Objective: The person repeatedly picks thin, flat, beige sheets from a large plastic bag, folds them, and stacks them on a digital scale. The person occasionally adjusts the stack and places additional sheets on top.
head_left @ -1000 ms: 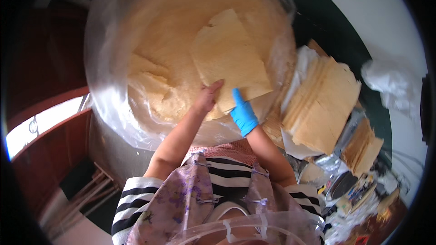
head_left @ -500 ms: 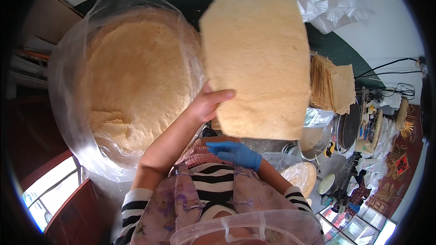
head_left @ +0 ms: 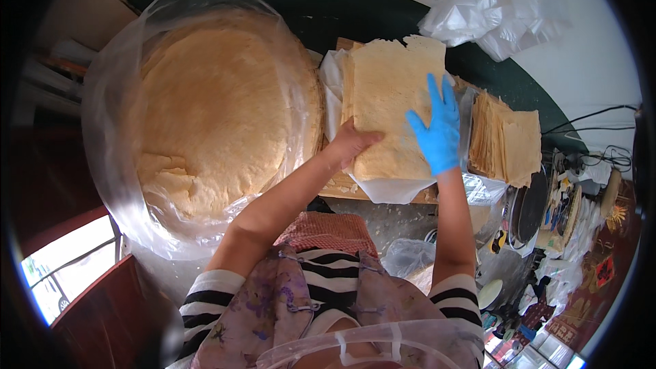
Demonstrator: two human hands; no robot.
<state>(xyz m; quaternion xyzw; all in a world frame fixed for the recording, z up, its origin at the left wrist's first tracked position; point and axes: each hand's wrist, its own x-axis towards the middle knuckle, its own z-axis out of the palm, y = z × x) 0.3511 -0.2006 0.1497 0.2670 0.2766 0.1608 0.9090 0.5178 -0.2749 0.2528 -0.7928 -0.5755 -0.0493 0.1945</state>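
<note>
A thin, tan flatbread sheet point(head_left: 386, 106) with a ragged far edge lies on top of a stack, on white plastic over a wooden board point(head_left: 338, 188). My bare left hand point(head_left: 357, 142) grips the left edge near the front, thumb on top; its other fingers are partly hidden. My right hand point(head_left: 439, 126), in a blue glove, is open with fingers spread over the right side of the sheet. To the left, a large pile of round flatbreads point(head_left: 219, 102) sits inside a clear plastic bag point(head_left: 109, 123). Folded flatbread sheets point(head_left: 506, 137) stand bundled to the right.
A dark green round tabletop point(head_left: 335, 10) carries all this. Crumpled plastic bags point(head_left: 492, 17) lie at the back right. A pink cloth point(head_left: 324, 232) is between my arms. Black cables point(head_left: 601, 116) and cluttered shelving point(head_left: 560, 198) are farther right.
The flatbread sheet, held raised in my left hand, has come down onto the stack. My gloved right hand has moved from my waist up to its right side.
</note>
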